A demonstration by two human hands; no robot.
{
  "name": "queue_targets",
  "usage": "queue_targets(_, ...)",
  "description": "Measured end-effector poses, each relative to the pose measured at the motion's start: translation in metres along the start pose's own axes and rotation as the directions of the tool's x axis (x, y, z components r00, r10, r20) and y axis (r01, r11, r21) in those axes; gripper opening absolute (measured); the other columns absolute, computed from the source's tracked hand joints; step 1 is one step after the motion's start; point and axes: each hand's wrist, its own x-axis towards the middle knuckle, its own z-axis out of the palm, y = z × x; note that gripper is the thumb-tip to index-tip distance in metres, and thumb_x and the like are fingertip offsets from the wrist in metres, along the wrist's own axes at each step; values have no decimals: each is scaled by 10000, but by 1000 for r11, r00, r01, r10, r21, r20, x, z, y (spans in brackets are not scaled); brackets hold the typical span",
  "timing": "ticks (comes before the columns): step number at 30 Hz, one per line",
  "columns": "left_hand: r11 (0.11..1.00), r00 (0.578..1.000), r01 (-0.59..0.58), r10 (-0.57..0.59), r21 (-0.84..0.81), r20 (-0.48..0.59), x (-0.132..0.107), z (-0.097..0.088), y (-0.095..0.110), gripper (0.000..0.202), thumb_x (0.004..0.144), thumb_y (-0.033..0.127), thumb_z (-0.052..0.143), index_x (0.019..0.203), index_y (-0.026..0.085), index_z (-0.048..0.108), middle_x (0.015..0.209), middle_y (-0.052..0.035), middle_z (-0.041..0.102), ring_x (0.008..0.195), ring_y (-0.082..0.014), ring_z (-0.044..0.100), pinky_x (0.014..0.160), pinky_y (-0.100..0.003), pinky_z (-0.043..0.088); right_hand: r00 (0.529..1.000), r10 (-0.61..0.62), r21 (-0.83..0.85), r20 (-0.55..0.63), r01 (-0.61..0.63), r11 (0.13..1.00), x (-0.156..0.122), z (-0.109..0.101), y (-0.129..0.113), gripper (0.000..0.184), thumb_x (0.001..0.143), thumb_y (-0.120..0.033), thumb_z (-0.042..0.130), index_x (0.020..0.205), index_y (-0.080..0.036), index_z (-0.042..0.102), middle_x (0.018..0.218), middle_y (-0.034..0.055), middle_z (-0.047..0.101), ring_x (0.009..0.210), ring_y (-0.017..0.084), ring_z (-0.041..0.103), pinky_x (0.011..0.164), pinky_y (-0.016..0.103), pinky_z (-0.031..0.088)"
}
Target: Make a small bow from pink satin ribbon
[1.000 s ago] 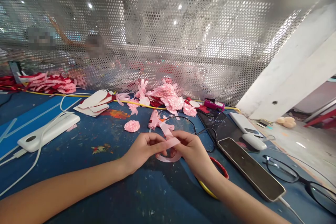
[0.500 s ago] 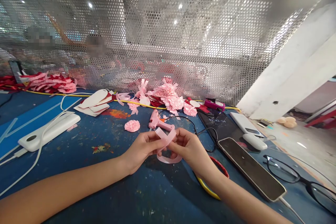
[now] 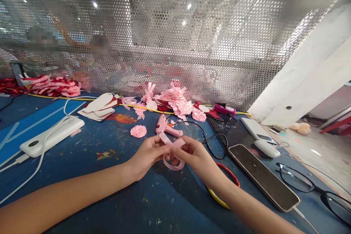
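My left hand [image 3: 149,155] pinches a pink ribbon [image 3: 175,167] at its crossing; the ribbon sits between both hands, looped below the fingertips, ends above; my right hand [image 3: 193,155] pinches it too.

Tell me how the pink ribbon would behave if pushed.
The pink ribbon is probably floppy: it looks thin and curves into a loop with crossed ends. It is likely very light, being just a narrow strip pinched by the left hand and right hand. Its smooth-looking surface suggests it may slide if the grip loosens.
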Motion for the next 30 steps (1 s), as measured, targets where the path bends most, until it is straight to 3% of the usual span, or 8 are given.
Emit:
queue_targets(6, 1000, 999, 25, -25, -6, 35, -1, 1, 3, 253, 707, 342, 707, 840, 141, 631, 704, 2, 579, 618, -93, 531, 666, -245, 424, 996, 47, 54, -71, -43, 998, 1, -3, 3, 299, 711, -438, 679, 762, -150, 617, 691, 19, 641, 656, 136, 605, 671, 277, 474)
queue_targets(9, 999, 999, 38, -38, -9, 18, 0, 1, 2, 266, 694, 333, 721, 854, 140, 635, 738, 2, 579, 608, -79, 519, 650, -233, 418, 991, 47, 2, -124, -47, 999, 0, -4, 2, 313, 698, -450, 684, 730, -149, 606, 686, 11, 627, 643, 125, 585, 629, 253, 451)
queue_targets(13, 996, 999, 50, -50, -69, -5, 2, 0, 4, 244, 702, 318, 715, 827, 130, 621, 699, 9, 570, 589, -70, 513, 640, -224, 422, 998, -7, -168, -64, -4, 986, 0, -5, -4, 269, 715, -409, 669, 807, -169, 590, 748, 24, 646, 675, 140, 590, 584, 241, 441)
queue_targets(16, 997, 999, 30, -32, -69, -33, 2, 0, 5, 241, 685, 308, 729, 770, 127, 595, 661, 20, 559, 586, -70, 517, 632, -215, 420, 990, -108, -418, -88, 62, 906, -1, -7, -7, 163, 732, -340, 639, 750, -186, 588, 716, 17, 635, 644, 144, 572, 557, 245, 430)
queue_targets(19, 997, 998, 39, -42, -65, -53, 1, 0, 6, 316, 666, 305, 746, 879, 140, 580, 681, 18, 580, 613, -80, 539, 650, -219, 418, 959, -238, -614, -157, 94, 784, -2, -9, -5, 144, 762, -315, 585, 680, -201, 556, 588, -8, 583, 524, 124, 509, 507, 241, 377)
queue_targets(23, 996, 996, 55, -59, -63, -65, -1, 1, 3, 427, 645, 294, 763, 978, 160, 531, 655, 19, 602, 617, -97, 557, 651, -229, 409, 926, -324, -681, -192, 112, 724, -4, -9, 0, 82, 774, -293, 554, 735, -228, 525, 492, -34, 536, 420, 118, 445, 462, 237, 299)
queue_targets(30, 998, 999, 51, -51, -31, 21, 2, 1, -1, 315, 671, 314, 746, 893, 126, 625, 691, -4, 600, 623, -84, 528, 656, -225, 385, 944, -316, -787, -97, 121, 605, -10, -3, 0, 132, 817, -270, 479, 701, -217, 514, 513, -23, 535, 436, 114, 445, 482, 236, 287)
